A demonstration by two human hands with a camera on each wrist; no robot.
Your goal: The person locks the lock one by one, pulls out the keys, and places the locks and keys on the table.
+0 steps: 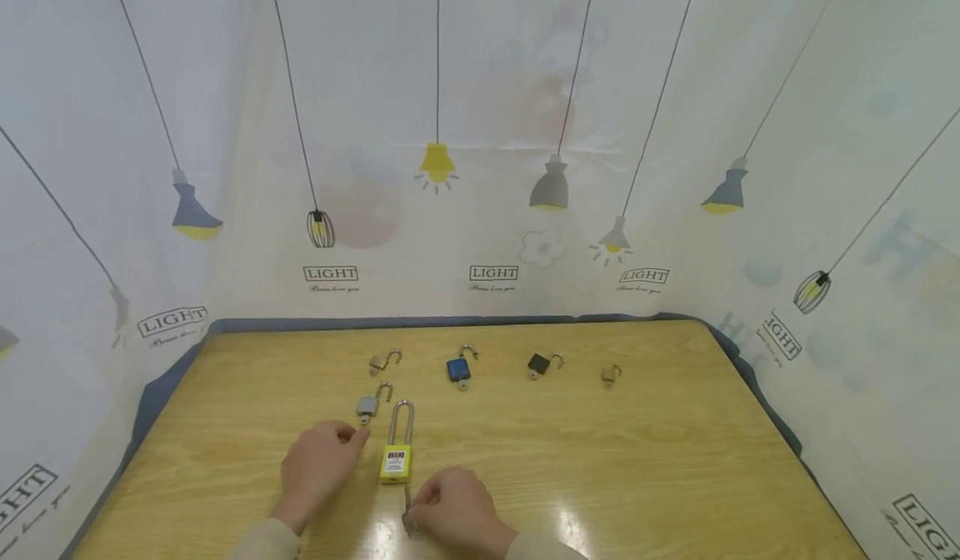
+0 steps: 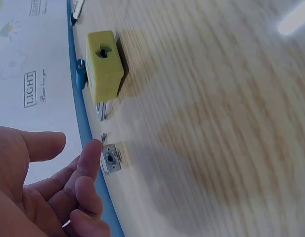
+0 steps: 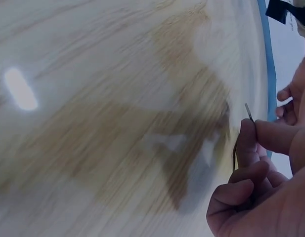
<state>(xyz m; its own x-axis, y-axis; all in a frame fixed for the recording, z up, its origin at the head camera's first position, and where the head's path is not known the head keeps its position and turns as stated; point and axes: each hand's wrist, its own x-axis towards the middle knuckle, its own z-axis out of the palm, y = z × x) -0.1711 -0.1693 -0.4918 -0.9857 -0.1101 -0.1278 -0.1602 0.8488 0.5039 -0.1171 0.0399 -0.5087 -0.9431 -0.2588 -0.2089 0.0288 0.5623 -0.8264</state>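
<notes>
A yellow padlock (image 1: 396,464) with a long, closed shackle lies in front of me, white label up. Its keyhole end faces the camera in the left wrist view. Just below it, my right hand (image 1: 457,510) pinches a key (image 1: 408,520) between thumb and index finger, the thin blade pointing at the padlock's lower end. In the right wrist view, the tip of the key (image 3: 248,111) sticks out past the fingertips. My left hand (image 1: 321,464) holds nothing, its fingers loosely bent, beside the yellow padlock and close below a grey padlock (image 1: 367,407) with its shackle open.
Farther back on the wooden table (image 1: 637,468) lie a small brass-coloured padlock (image 1: 377,363), a blue padlock (image 1: 458,369), a black padlock (image 1: 538,365) and another small padlock (image 1: 608,375), all with open shackles. A lamp-patterned curtain (image 1: 405,293) surrounds the table's back and sides.
</notes>
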